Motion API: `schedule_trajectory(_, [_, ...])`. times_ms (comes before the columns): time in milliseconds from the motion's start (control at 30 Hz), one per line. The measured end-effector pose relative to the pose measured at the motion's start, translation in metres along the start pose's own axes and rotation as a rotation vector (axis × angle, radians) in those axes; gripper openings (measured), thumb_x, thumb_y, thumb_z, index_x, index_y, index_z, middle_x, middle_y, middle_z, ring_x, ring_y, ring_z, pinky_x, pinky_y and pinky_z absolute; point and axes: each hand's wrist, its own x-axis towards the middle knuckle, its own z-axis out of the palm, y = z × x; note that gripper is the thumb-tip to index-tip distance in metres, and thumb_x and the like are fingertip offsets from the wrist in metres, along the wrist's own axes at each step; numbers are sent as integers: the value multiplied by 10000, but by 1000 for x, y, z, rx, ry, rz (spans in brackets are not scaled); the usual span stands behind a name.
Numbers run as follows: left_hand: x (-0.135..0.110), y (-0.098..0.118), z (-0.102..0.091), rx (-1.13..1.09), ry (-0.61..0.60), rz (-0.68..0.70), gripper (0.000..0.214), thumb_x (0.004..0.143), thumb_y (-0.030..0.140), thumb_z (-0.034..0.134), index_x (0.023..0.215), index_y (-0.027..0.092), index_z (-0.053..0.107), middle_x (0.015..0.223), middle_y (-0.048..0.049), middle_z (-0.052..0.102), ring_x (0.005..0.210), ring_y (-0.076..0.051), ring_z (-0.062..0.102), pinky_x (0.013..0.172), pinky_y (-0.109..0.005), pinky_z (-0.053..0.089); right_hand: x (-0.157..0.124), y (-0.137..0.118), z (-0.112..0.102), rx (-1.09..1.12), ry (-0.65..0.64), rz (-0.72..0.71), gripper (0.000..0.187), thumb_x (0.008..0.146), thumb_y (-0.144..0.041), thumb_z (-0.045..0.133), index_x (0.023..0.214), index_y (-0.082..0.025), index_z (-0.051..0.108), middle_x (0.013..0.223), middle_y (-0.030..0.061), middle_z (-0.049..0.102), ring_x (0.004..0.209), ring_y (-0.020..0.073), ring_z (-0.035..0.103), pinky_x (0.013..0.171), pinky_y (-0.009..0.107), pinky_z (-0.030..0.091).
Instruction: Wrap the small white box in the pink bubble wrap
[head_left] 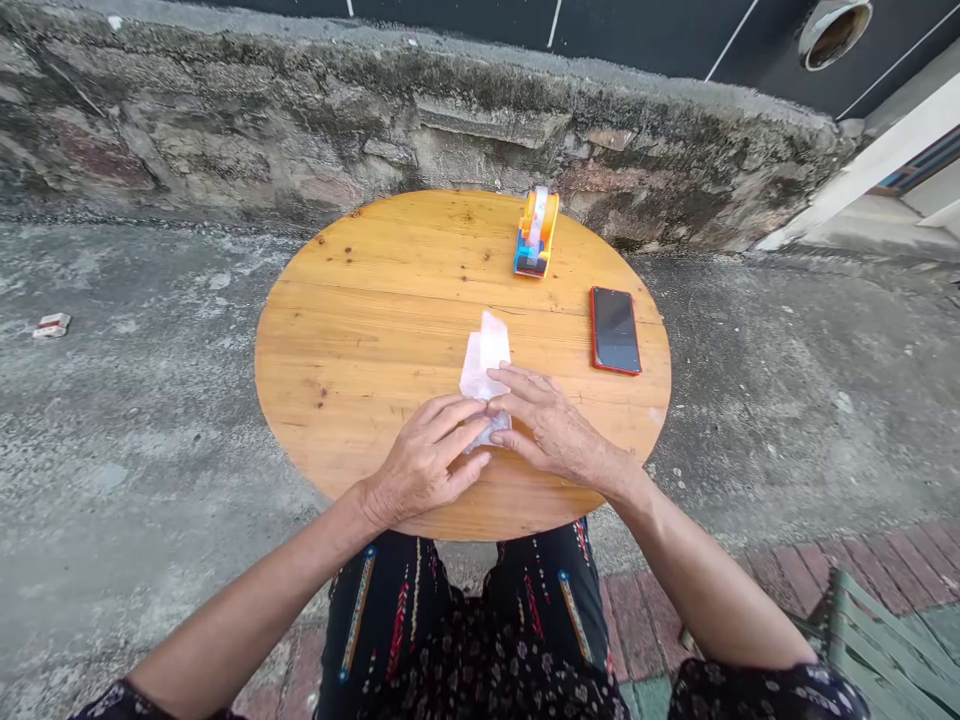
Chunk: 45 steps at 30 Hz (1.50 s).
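Observation:
A thin, pale pinkish-white folded sheet (pixel 482 350), paper or plastic, lies near the front middle of the round wooden table (pixel 360 330). My left hand (pixel 435 455) reaches in from the left, its fingertips touching the sheet's lower part. From the right, my right hand (pixel 544 420) rests fingertips on the same sheet. The fingers of both hands are stretched out and apart, and the fingertips of the two hands nearly meet. Part of the sheet is hidden beneath them. Its near end looks crinkled and more see-through.
An orange and blue tape dispenser (pixel 535 235) stands at the table's far edge. Towards the right lies a phone (pixel 615 330) with a red case. A stone wall (pixel 337 130) runs behind the table, and a green slatted chair (pixel 885 640) is at lower right.

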Motion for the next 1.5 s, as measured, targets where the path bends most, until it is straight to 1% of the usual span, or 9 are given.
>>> schedule_trajectory(200, [4, -3, 0, 6, -26, 40, 382, 840, 142, 611, 1219, 166, 570, 1175, -123, 636, 1116, -263, 576, 932, -456, 540, 0, 1, 2, 18, -7, 4, 284, 961, -392, 540, 1185, -229, 608, 1477, 105, 481, 1424, 276, 368, 1118, 545, 382])
schedule_trajectory(533, [13, -3, -2, 24, -76, 49, 248, 859, 188, 607, 1104, 171, 645, 1088, -100, 662, 1042, -246, 585, 904, -427, 540, -3, 4, 11, 77, 110, 1, 248, 928, -383, 596, 1111, -220, 628, 1490, 110, 453, 1398, 274, 398, 1116, 541, 388])
schedule_trajectory(633, [16, -1, -3, 19, -81, 31, 209, 873, 218, 607, 1068, 174, 667, 1057, -96, 667, 1011, -236, 584, 883, -412, 540, -2, 4, 12, 76, 117, -10, 244, 925, -365, 598, 1105, -204, 635, 1485, 123, 454, 1394, 280, 400, 1115, 530, 392])
schedule_trajectory(767, [17, 0, -1, 31, -62, -8, 145, 898, 226, 584, 979, 193, 699, 1022, -88, 671, 969, -218, 584, 845, -385, 535, -5, 3, 10, 63, 138, -20, 218, 932, -314, 580, 1121, -223, 639, 1490, 102, 447, 1391, 276, 400, 1102, 531, 396])
schedule_trajectory(833, [16, 0, 1, 47, -47, -23, 123, 899, 220, 584, 913, 196, 704, 1011, -82, 673, 947, -210, 582, 825, -374, 528, -6, 3, 8, 73, 173, -24, 200, 930, -297, 577, 1105, -229, 646, 1452, 92, 490, 1348, 268, 445, 1076, 520, 413])
schedule_trajectory(967, [16, -1, 3, 98, -21, -39, 116, 885, 211, 598, 823, 209, 696, 997, -65, 686, 973, -226, 585, 833, -401, 511, -6, 5, 2, 89, 246, -4, 207, 946, -236, 532, 1105, -243, 664, 1265, 65, 633, 1177, 240, 558, 987, 468, 446])
schedule_trajectory(1100, [19, -1, 3, 118, 5, -24, 109, 871, 202, 610, 803, 211, 695, 976, -58, 699, 1073, -260, 598, 892, -435, 509, 3, 3, 0, -41, 190, -38, 265, 968, -213, 482, 1161, -230, 663, 1240, 65, 650, 1124, 248, 554, 923, 429, 429])
schedule_trajectory(1233, [20, -4, 4, 78, -5, -8, 96, 873, 183, 608, 824, 195, 690, 1006, -72, 695, 1108, -258, 614, 929, -434, 513, 12, -1, 4, -164, 154, -43, 264, 981, -231, 458, 1129, -203, 675, 1160, 74, 676, 1064, 256, 552, 870, 411, 406])
schedule_trajectory(1500, [21, -7, 2, -16, -13, -13, 90, 879, 157, 597, 838, 174, 675, 1012, -87, 670, 1034, -217, 637, 900, -398, 535, 12, 2, 8, -110, 124, -26, 277, 1007, -264, 426, 1122, -201, 669, 1077, 63, 691, 1007, 229, 551, 869, 389, 384])
